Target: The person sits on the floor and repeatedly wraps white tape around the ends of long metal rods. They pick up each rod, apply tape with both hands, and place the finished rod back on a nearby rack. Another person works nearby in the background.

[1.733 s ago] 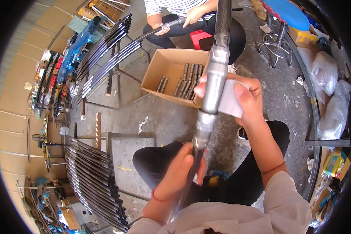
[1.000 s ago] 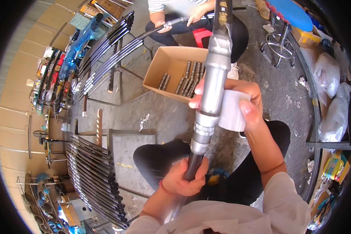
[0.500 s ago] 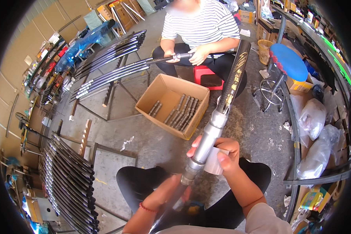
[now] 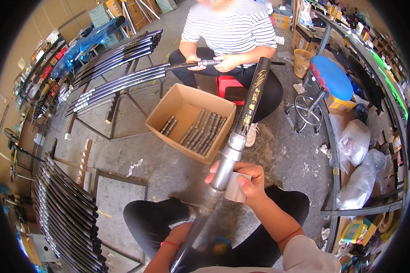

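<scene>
A long black rod (image 4: 255,86) with gold markings and a silver metal joint sleeve (image 4: 224,168) slants across my lap, its upper end pointing away from me. My right hand (image 4: 253,183) pinches a pale, translucent roll of tape (image 4: 235,187) against the sleeve's right side. Its fingers reach behind the sleeve, and their tips show on the left. My left hand (image 4: 181,233), above a red bracelet, is behind the rod's lower part. Its fingers are hidden there, so its grip cannot be made out.
An open cardboard box (image 4: 191,98) holds several metal sleeves. Beyond it, a co-worker in a striped shirt (image 4: 232,27) holds another rod. Black rods (image 4: 66,214) lie racked at the left, more (image 4: 123,82) farther off. A blue stool (image 4: 330,77) stands right.
My left hand has slid down the rod from just below the sleeve, toward me. The right hand keeps the tape at the sleeve. The whole view has shifted slightly.
</scene>
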The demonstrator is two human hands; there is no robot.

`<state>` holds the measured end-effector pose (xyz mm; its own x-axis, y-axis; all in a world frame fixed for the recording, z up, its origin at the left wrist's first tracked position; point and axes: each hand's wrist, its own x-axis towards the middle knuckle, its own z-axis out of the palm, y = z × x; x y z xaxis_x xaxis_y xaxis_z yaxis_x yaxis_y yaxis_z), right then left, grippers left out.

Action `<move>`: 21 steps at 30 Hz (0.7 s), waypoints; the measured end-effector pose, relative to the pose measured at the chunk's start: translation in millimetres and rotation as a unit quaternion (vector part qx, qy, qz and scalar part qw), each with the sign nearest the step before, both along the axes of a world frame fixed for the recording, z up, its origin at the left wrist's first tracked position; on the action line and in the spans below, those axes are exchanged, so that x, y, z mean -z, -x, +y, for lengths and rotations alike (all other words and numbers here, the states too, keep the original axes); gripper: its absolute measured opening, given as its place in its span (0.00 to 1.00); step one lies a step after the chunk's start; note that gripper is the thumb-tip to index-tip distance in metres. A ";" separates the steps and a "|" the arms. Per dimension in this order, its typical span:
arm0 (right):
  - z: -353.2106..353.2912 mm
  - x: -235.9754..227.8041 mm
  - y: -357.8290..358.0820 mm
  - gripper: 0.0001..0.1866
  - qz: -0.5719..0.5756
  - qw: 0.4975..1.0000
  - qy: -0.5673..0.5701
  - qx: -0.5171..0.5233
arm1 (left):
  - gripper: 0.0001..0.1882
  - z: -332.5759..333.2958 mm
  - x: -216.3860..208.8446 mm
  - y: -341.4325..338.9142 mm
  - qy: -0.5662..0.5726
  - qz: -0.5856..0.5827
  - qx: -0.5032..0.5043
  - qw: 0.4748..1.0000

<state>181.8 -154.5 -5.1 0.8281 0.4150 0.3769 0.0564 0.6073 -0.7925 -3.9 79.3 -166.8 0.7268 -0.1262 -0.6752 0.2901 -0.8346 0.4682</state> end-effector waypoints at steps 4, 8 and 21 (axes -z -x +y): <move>-2.2 -3.4 2.1 0.27 -0.002 1.000 0.000 0.012 | 0.14 9.2 27.1 3.7 0.066 -0.078 -0.061 0.993; -5.0 -8.6 7.1 0.27 -0.005 1.000 -0.006 0.017 | 0.14 7.8 25.1 8.3 0.065 -0.077 -0.076 0.992; -38.4 -26.5 0.7 0.29 -0.004 0.994 -0.041 0.100 | 0.26 -29.3 -124.4 -40.1 0.503 -0.046 -0.281 0.816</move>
<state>181.1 -192.8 21.3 0.8884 0.2092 0.4086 0.1885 0.6454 -0.7402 36.2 50.0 -42.4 0.9028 -0.2118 -0.3743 0.4191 0.2378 0.8763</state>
